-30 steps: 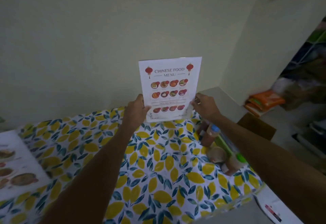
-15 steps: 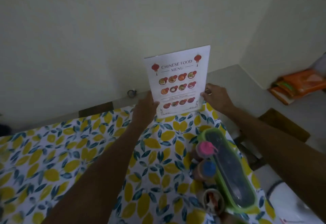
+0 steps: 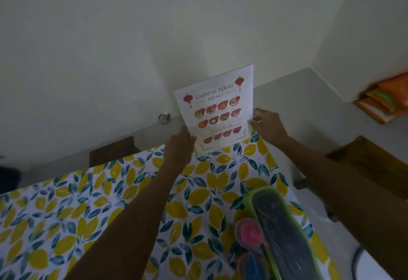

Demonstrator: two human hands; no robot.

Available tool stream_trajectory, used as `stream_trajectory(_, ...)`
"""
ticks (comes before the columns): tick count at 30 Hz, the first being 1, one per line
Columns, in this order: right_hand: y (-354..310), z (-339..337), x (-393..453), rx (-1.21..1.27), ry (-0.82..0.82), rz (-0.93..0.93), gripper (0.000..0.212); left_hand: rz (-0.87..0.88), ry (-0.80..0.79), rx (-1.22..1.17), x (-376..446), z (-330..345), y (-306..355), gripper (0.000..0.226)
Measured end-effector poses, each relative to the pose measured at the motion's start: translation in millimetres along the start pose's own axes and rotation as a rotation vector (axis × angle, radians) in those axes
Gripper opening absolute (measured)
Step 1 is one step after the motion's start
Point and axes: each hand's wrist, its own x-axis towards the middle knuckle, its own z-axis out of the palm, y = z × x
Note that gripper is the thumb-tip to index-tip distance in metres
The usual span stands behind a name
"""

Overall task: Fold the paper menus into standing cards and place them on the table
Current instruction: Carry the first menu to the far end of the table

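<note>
Head view: both hands pinch the menu [image 3: 217, 110] by its lower side edges, left hand [image 3: 180, 147] and right hand [image 3: 268, 125], holding it upright at the worktop's [image 3: 88, 202] far edge, near the wall.

Paper menu [image 3: 217, 110]: heading "CHINESE FOOD MENU" above the two gripping hands; lower small line unreadable.
</note>
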Motion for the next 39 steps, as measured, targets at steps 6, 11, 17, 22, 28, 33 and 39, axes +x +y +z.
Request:
stream_trajectory(6, 11, 20, 3, 0.031, 0.028, 0.006, 0.022, -0.068, 0.036, -0.055, 15, 18, -8, 0.021)
stream_trajectory(11, 10, 24, -2, 0.028, 0.053, 0.025, 0.025, -0.082, 0.019, -0.07, 17, 19, -8, 0.023)
stream_trajectory(17, 3, 23, -4, 0.098, 0.046, 0.108, 0.03, -0.062, -0.014, -0.161, 16, 21, -5, 0.036)
stream_trajectory(22, -7, 17, -11, 0.18, 0.028, 0.19, 0.038, -0.074, -0.074, -0.195, 14, 13, -8, 0.046)
stream_trajectory(28, -24, 0, -32, 0.14, 0.035, 0.197, 0.042, -0.04, -0.047, -0.151, 2, -5, -6, 0.055)
stream_trajectory(33, -51, -18, -70, -0.07, 0.01, 0.062, 0.048, 0.082, 0.029, 0.252, -30, -28, -1, 0.061)
stream_trajectory(39, -103, -29, -134, -0.441, -0.055, -0.096, 0.05, 0.252, 0.133, 0.483, -91, -72, -1, 0.057)
